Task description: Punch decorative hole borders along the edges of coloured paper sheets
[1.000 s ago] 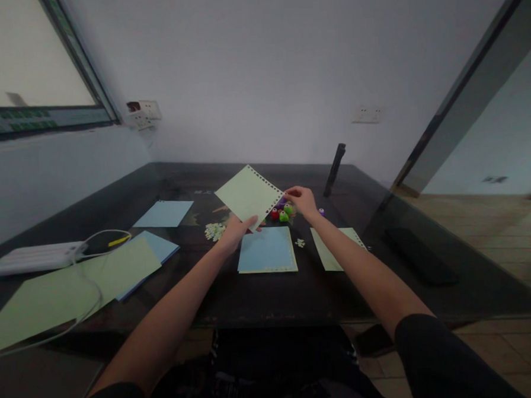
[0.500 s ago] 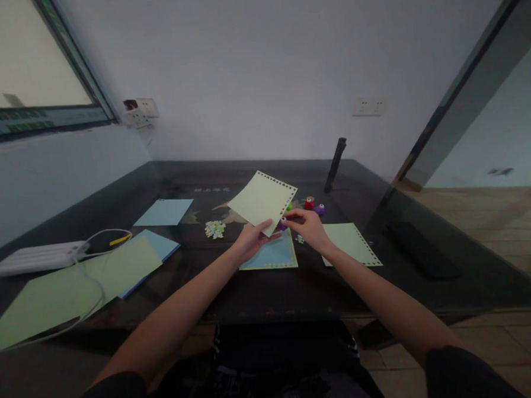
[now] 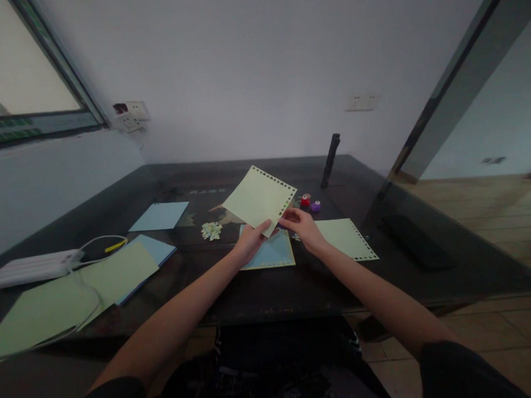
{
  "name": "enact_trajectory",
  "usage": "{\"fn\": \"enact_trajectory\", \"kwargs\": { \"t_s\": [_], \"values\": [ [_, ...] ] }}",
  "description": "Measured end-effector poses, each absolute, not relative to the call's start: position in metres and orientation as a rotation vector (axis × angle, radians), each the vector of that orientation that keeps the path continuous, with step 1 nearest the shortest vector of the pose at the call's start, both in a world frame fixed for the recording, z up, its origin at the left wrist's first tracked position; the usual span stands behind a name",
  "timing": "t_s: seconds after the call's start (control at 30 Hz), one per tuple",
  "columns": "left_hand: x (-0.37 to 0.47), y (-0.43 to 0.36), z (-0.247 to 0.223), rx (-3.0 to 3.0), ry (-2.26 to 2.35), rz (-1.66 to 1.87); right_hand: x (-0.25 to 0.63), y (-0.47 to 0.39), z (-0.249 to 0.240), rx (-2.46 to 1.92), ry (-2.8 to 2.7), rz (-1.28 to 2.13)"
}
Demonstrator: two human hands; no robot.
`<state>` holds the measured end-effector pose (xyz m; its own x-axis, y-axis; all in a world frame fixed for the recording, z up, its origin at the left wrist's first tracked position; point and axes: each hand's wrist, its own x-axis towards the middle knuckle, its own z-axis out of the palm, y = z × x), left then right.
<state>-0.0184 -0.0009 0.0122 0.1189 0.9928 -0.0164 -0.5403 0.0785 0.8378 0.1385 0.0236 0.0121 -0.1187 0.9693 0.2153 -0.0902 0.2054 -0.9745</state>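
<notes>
My left hand is closed on the lower corner of a pale yellow sheet, thumb on top. Rows of small punched holes run along two of the sheet's edges. At its lower right edge my right hand pinches a small purple paper punch, mostly hidden by fingers and paper. Below the hands lies a blue sheet with a yellow border. Beyond the right hand stand a red punch and another purple punch. Small paper cutouts lie partly hidden by my right hand.
Left of centre is a pile of paper cutouts. Another punched yellow sheet lies right. Blue paper, yellow paper and a white power strip with a cable occupy the left. A black upright object stands behind.
The purple punch in my right hand is now more hidden at the sheet's edge, the fingers more curled around it. My left hand keeps its hold; the whole view has shifted slightly.
</notes>
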Motion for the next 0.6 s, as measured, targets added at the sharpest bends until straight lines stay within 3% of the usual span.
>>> {"fn": "enact_trajectory", "kwargs": {
  "t_s": [0.4, 0.6],
  "values": [
    [-0.013, -0.001, 0.012, 0.888, 0.750, 1.403, 0.142, 0.019, 0.016, -0.910, -1.287, 1.527],
    [-0.005, -0.001, 0.028, 0.930, 0.868, 1.368, 0.161, 0.020, 0.029, -0.922, -1.190, 1.423]
  ]
}}
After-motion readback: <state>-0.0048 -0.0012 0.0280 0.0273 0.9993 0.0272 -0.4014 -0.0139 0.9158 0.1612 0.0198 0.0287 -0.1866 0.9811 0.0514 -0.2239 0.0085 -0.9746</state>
